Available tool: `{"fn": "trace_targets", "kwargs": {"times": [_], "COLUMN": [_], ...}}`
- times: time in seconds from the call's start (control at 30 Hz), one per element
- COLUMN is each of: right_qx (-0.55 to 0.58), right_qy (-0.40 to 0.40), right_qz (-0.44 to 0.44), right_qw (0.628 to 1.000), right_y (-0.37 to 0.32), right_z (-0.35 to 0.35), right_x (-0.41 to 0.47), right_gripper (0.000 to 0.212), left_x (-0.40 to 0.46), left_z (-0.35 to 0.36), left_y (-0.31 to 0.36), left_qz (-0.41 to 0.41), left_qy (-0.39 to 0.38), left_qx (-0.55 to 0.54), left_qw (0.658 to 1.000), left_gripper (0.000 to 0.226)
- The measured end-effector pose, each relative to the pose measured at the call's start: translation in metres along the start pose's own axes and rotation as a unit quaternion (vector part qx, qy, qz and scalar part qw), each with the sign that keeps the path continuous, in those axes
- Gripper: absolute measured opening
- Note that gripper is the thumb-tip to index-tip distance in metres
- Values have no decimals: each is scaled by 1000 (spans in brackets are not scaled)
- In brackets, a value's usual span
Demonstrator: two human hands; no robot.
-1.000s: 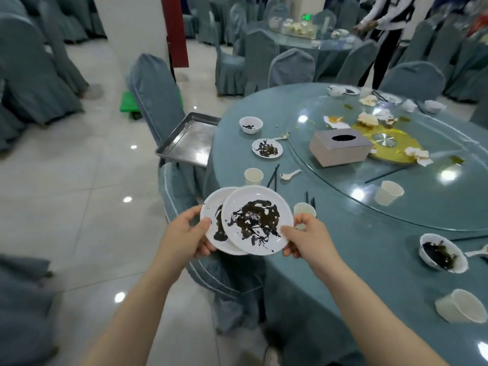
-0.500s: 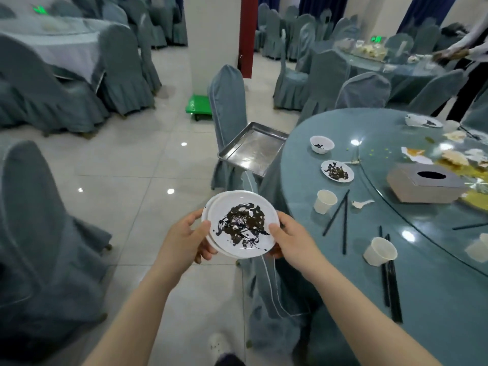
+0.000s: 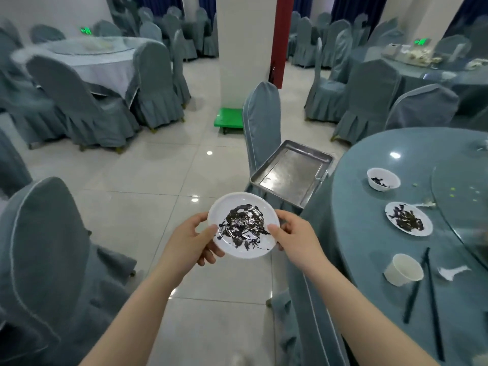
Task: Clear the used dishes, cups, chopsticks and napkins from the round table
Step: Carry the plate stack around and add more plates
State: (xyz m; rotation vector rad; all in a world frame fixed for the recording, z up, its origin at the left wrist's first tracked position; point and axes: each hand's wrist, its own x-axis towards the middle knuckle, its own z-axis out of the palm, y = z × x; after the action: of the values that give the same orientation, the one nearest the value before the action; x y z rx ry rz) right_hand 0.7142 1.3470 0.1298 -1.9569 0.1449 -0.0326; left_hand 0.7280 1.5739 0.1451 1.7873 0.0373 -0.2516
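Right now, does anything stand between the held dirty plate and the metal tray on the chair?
Nothing visible does. Both hands grip the dirty plate over the floor, and the metal tray sits just beyond it on the covered chair, bare inside, with open air between them.

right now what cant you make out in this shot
Head view only:
- Held plate: anything stacked beneath is hidden by it.
- Left hand, right hand: fingers under the plate hidden.
- Round table: right part cut off by the frame edge.
- Far table: items blurred, too small.

A restaurant banquet hall: cloth-draped round tables (image 3: 87, 59), rows of covered chairs (image 3: 79, 107), glossy tiled floor (image 3: 148, 180).
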Motion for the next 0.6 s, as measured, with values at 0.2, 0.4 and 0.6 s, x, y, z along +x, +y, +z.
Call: {"fn": "trace_targets", "kwargs": {"times": [0.2,0.4,0.6], "right_qx": [3,85,94], "right_qy": [19,77,220], "right_qz": [19,74,176], "right_qw": [1000,991,955], "right_y": [-3,13,50], "right_z": [-2,-26,-74], "right_x": [79,114,145], "right_gripper": [27,22,16], "left_x": [84,150,245], "left_z": [-2,20,57], "left_y": [18,25,42], "left_qz": [10,19,26], "left_qy": [-9,-49,-123], "left_qx": [11,16,15], "left_qw": [1000,998,992], "left_gripper": [24,25,24]}}
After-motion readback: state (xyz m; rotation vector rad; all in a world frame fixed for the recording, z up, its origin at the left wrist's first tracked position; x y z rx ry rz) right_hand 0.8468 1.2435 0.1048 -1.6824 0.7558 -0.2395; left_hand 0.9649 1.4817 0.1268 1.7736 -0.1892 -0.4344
